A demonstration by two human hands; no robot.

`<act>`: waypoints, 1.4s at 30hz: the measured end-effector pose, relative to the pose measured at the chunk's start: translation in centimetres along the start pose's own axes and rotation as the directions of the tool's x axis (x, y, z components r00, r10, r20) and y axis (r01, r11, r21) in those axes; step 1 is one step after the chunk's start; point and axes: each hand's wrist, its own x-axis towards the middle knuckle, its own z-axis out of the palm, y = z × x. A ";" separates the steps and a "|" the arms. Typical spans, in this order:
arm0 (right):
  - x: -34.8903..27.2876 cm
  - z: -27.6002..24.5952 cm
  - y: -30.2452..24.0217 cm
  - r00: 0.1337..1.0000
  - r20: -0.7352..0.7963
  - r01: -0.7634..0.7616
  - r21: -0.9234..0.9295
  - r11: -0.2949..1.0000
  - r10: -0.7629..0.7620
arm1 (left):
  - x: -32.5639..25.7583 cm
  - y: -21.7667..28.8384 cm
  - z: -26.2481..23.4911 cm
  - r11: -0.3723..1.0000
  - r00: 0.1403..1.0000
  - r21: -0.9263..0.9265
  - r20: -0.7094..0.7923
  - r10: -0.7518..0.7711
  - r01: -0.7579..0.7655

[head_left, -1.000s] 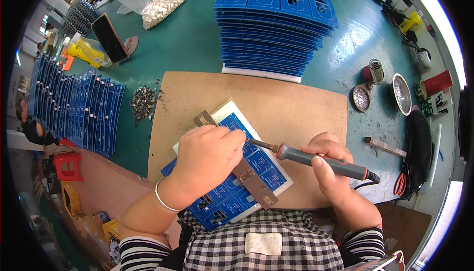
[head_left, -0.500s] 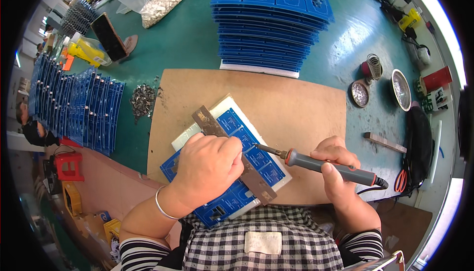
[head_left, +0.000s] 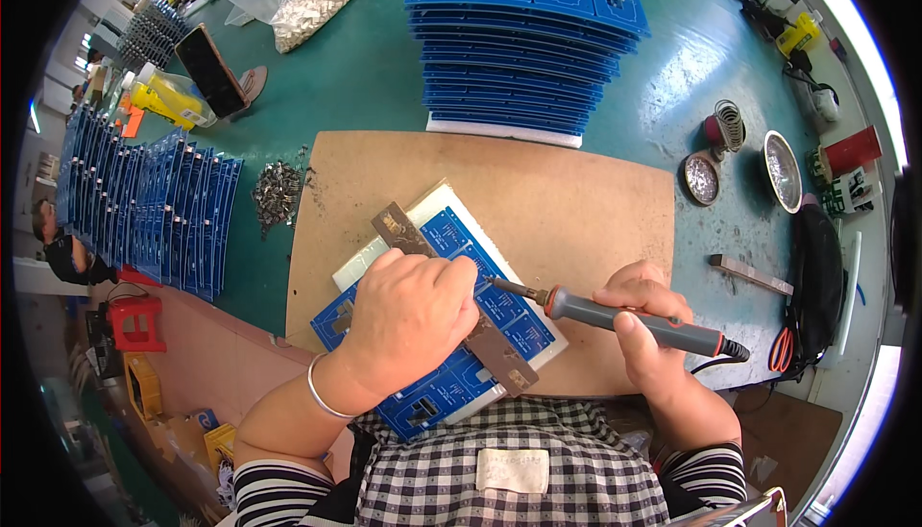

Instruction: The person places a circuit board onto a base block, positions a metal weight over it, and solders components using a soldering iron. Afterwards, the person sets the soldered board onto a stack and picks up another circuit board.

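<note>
My right hand (head_left: 645,325) grips a grey soldering iron (head_left: 629,323) with a dark cord. Its tip points left and sits at the blue circuit board (head_left: 523,327), close to my left fingers. Curled in a fist above the board, my left hand (head_left: 413,311) hides what its fingers hold, if anything. Under this hand a brown flat bar (head_left: 501,352) lies slantwise across the board. Board and bar rest on a white foam pad (head_left: 444,196), which is turned at an angle on a brown work mat (head_left: 576,200).
A tall stack of blue boards (head_left: 519,66) stands behind the mat. More boards (head_left: 154,210) stand in a row at the left, near a heap of small metal parts (head_left: 278,193). On the right are an iron stand (head_left: 728,127), a metal bowl (head_left: 782,171) and orange-handled scissors (head_left: 781,348).
The soldering iron and my right hand have shifted slightly left and up. My left fist has moved a little to the right; the board and bar stay nearly in place.
</note>
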 end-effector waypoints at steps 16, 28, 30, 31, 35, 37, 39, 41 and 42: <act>0.6 -0.1 0.2 0.996 0.064 0.060 -0.043 0.997 -0.057 | 0.7 -0.7 -0.1 0.999 1.000 0.041 -0.010 -0.023 0.023; -1.4 -1.9 -0.3 0.997 -0.068 0.034 0.017 0.999 -0.033 | -0.9 1.4 0.1 0.989 0.997 -0.149 -0.074 0.000 -0.011; -1.8 -2.2 -0.3 0.997 -0.072 0.032 0.015 0.999 -0.031 | -0.7 1.7 0.5 0.991 1.000 -0.134 -0.020 0.007 -0.010; -2.0 -2.2 -0.3 0.998 -0.056 0.040 -0.003 0.999 -0.041 | -0.7 1.8 0.7 0.991 0.999 -0.133 -0.037 0.020 -0.025; -2.2 -2.2 -0.3 0.998 -0.023 0.062 -0.042 0.997 -0.063 | -0.5 2.0 0.9 0.997 0.999 -0.065 -0.004 0.039 -0.040; -2.0 -2.1 -0.2 0.998 -0.020 0.065 -0.044 0.997 -0.066 | -0.4 2.0 0.9 0.998 0.999 -0.043 -0.002 0.047 -0.047; -1.9 -1.9 -0.2 0.997 -0.016 0.068 -0.047 0.997 -0.069 | -0.4 2.0 1.0 0.998 0.999 -0.040 0.026 0.040 -0.039; -1.9 -1.8 -0.2 0.998 -0.012 0.065 -0.047 0.997 -0.066 | -0.3 2.1 1.1 0.998 0.999 -0.042 0.006 0.052 -0.052; -1.9 -1.8 -0.2 0.998 -0.012 0.064 -0.047 0.997 -0.065 | -0.2 2.1 1.1 0.998 0.999 -0.049 0.028 0.046 -0.045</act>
